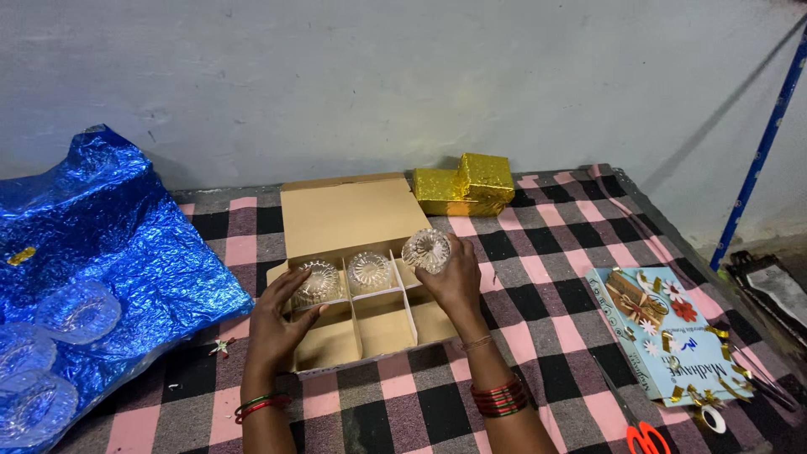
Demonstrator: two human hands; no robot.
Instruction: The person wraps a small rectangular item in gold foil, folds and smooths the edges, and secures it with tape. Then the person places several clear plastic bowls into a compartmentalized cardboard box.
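An open cardboard box (345, 217) with white dividers lies on the checked cloth. Two cut-glass bowls sit in its far compartments, one at the left (318, 282) and one in the middle (370, 269). My left hand (277, 324) rests on the box's left side, fingers touching the left bowl. A third glass bowl (426, 249) is gripped by my right hand (454, 282), tilted over the box's far right compartment. The near compartments hold nothing.
Crumpled blue foil wrap (109, 244) with clear glass bowls (50, 345) under it lies at the left. Two gold-wrapped boxes (466, 187) stand behind. A decorated light-blue book (664, 332), tape roll (713, 418) and orange scissors (646, 437) lie at the right.
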